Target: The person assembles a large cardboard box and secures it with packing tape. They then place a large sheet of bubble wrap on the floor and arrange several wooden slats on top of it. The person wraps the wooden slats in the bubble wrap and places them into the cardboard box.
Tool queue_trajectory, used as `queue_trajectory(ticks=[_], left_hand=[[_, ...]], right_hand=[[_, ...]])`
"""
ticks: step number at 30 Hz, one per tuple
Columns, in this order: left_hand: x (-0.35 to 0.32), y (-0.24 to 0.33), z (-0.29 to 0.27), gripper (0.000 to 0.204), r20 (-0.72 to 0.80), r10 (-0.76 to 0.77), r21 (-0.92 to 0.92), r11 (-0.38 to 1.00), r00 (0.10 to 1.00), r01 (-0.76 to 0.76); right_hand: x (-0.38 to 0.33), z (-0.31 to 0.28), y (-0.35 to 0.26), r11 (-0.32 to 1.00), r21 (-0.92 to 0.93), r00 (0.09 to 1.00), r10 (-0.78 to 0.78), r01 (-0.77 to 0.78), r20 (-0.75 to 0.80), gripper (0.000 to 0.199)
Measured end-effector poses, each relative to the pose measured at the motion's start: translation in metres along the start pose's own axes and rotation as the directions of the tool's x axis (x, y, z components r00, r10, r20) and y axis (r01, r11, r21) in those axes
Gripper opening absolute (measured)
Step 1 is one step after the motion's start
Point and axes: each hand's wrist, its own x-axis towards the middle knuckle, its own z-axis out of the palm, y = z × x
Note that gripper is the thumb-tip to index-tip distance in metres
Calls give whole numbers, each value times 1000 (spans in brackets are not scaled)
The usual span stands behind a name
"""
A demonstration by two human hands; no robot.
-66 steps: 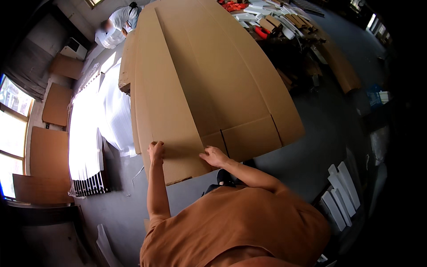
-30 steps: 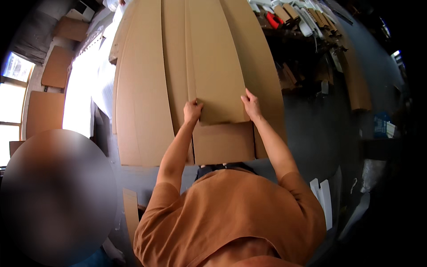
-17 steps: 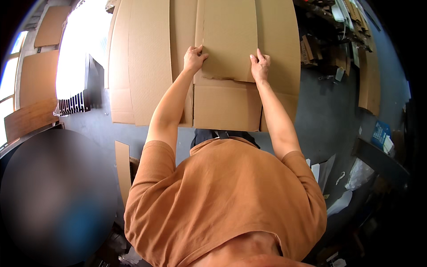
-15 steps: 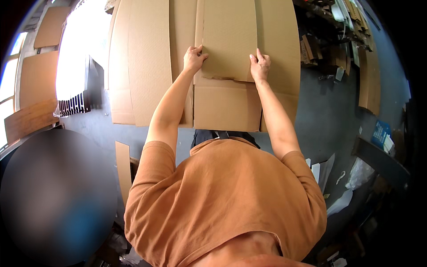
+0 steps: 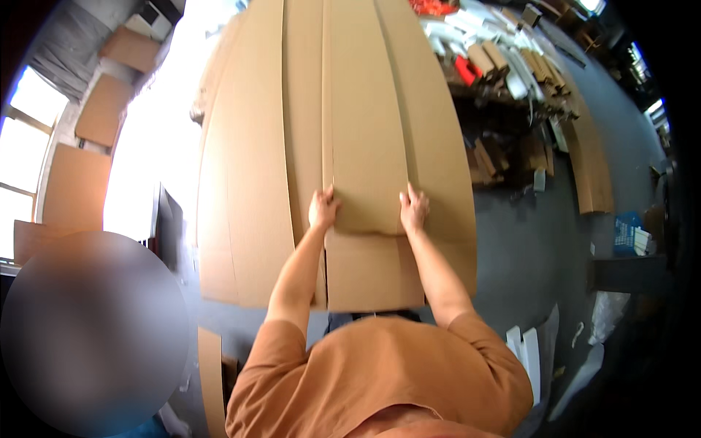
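Observation:
A long, narrow brown cardboard strip (image 5: 365,146) lies lengthwise on a large folded cardboard sheet (image 5: 255,190) in front of me. My left hand (image 5: 323,210) is closed on the strip's left edge, close to its near end. Opposite it, my right hand (image 5: 415,209) pinches the right edge. The strip's near end is slightly uneven and rests across a cardboard flap (image 5: 374,270) on the side nearest my body. Some of my fingertips are hidden at the edges.
To the right, a cluttered bench (image 5: 504,87) holds white and brown packing pieces. A blue basket (image 5: 625,233) stands beyond the grey floor. White strips (image 5: 529,354) and clear plastic (image 5: 607,317) lie at lower right. Cardboard panels (image 5: 77,186) lean by the windows at left.
The view has tilted up, so the cardboard and both hands appear lower and more of the far end shows. Both hands keep hold of the strip's edges.

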Motion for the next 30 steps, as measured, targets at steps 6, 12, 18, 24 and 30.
queue_trajectory(ticks=[6, 12, 18, 24, 30], left_hand=[[-9, 17, -8, 53, -49, -27, -139, 990, 998, 20], [-6, 10, -2, 53, -51, -13, -158, 987, 999, 5], [-9, 7, 0, 53, -67, -17, -161, 987, 998, 7], [-12, 12, -3, 52, -78, -30, -185, 983, 997, 15], [-13, 17, -5, 52, -38, -36, -166, 986, 999, 30]], right_hand=[[1, -12, -6, 992, 120, 998, 30, -23, -52, 43], [3, -8, -3, 994, 106, 999, 30, -28, -17, 44], [-2, -7, -7, 991, 126, 997, 61, -54, -49, 43], [0, -10, -12, 987, 121, 995, 99, -101, 26, 44], [-2, -17, -16, 986, 88, 989, 140, -144, 53, 44]])
